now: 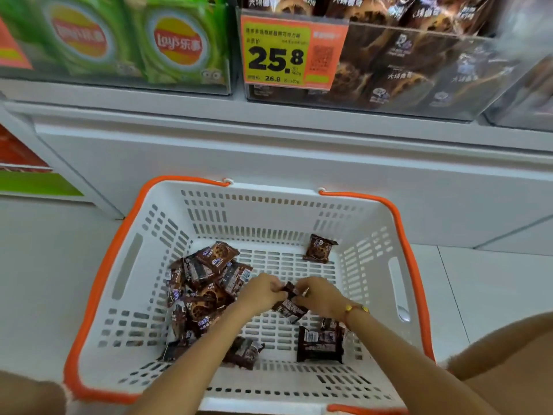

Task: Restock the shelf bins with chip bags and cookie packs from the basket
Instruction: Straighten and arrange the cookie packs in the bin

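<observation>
A white basket (209, 217) with orange handles sits on the floor below the shelf. Both my hands reach down into it. My left hand (261, 290) and my right hand (317, 295) together grip a small bunch of brown cookie packs (288, 308) at the basket's middle. A heap of several brown cookie packs (203, 292) lies at the basket's left. One single pack (319, 248) lies at the far right, another larger one (320, 344) near the front right. Above, a clear bin of brown cookie packs (404, 67) stands beside a bin of green chip bags (179, 46).
An orange and yellow price tag (287, 52) reading 25.8 hangs on the cookie bin's front. The white shelf edge (269, 115) runs across above the basket. Pale floor tiles (478, 283) lie to the right. My knees show at the bottom corners.
</observation>
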Demonstrator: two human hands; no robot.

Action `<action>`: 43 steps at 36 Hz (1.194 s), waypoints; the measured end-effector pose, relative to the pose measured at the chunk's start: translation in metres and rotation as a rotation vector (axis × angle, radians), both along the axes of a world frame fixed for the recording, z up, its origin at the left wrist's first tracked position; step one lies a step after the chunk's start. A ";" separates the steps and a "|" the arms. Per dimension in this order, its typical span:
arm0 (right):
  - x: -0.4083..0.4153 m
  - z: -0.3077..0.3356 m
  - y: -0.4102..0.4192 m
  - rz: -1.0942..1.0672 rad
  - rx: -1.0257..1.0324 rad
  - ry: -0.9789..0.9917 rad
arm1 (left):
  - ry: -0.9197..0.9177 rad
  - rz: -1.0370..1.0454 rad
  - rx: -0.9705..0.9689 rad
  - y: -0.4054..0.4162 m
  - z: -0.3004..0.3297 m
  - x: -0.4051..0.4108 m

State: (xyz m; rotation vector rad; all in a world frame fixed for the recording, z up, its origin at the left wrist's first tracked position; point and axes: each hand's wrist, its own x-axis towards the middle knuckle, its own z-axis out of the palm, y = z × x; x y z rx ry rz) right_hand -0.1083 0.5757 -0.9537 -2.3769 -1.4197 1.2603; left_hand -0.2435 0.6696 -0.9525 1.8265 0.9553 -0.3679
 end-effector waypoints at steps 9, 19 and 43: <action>0.024 0.097 0.049 -0.511 0.327 0.403 | -0.327 0.045 0.453 0.060 0.121 0.008; 0.050 0.206 0.057 -0.688 0.188 0.720 | -0.590 -0.117 0.542 0.078 0.183 0.008; 0.125 0.377 0.037 -0.282 1.108 0.326 | -0.903 -0.116 0.725 0.080 0.361 0.102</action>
